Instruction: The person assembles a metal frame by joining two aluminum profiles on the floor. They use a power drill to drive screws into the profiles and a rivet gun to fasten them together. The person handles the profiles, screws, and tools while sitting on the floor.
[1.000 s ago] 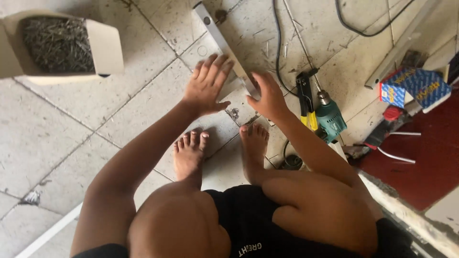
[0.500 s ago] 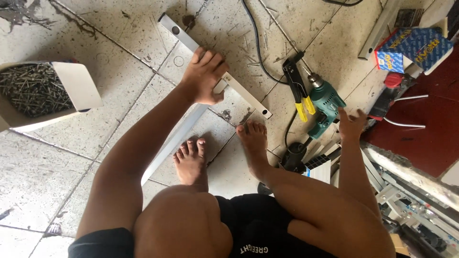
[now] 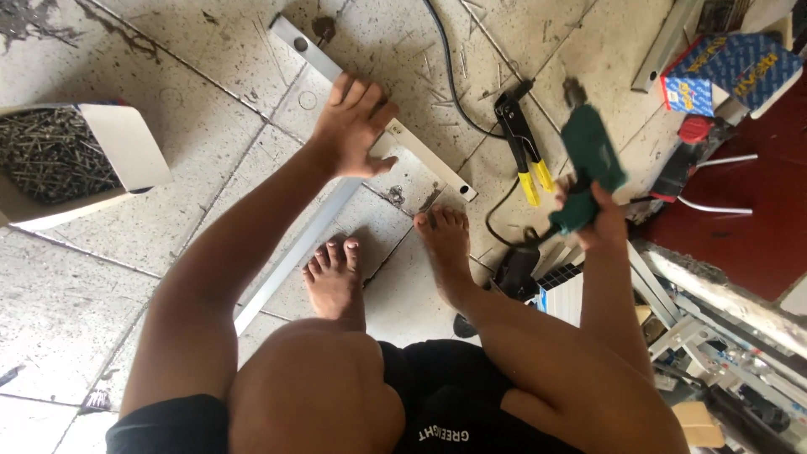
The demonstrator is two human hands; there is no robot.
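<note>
Head view: tiled floor, seen from above
Left hand (image 3: 351, 126): fingers spread flat, pressing pale aluminium bar (image 3: 429, 164)
Right hand (image 3: 598, 219): fingers wrapped around green electric drill (image 3: 588, 164), blurred, lifted

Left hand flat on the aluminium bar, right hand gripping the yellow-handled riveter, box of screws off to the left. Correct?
Not quite. In the head view the right hand grips the green power drill, lifted off the floor; the yellow-handled riveter lies untouched on the tiles beside it. The rest holds: the left hand lies flat on the aluminium bar, and the box of screws sits to the left.
</note>
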